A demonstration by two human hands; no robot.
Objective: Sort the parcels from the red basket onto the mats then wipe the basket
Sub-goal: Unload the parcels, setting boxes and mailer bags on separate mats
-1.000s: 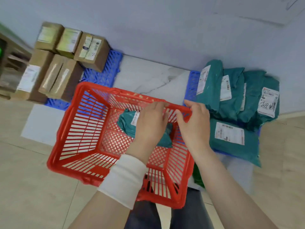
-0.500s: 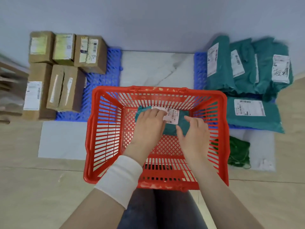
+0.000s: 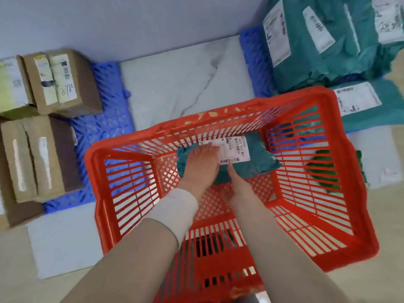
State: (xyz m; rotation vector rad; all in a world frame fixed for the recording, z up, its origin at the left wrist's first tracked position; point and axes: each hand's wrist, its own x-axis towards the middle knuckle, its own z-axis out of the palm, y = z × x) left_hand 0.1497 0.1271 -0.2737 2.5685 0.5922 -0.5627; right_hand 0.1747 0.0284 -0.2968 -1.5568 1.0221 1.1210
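The red plastic basket (image 3: 218,118) stands on the floor in front of me. One teal parcel (image 3: 260,159) with a white barcode label lies at its far end. My left hand (image 3: 201,166), with a white wrist band, lies over the parcel's left part, fingertips on the label's edge. My right hand (image 3: 238,190) grips the parcel's near edge, one finger reaching up to the label and the others hidden beneath. A blue mat (image 3: 105,127) at the left carries cardboard boxes (image 3: 65,84). Another blue mat (image 3: 251,62) at the right carries teal bags (image 3: 328,51).
A white marble tile (image 3: 175,79) lies between the two mats, against the grey wall. A green cloth (image 3: 361,171) sits on the floor just right of the basket. My knees are under the basket's near edge.
My hands dropped from the basket's far rim down onto the teal parcel inside. The parcel now lies label up, nearer the far wall. The view has swung and moved closer.
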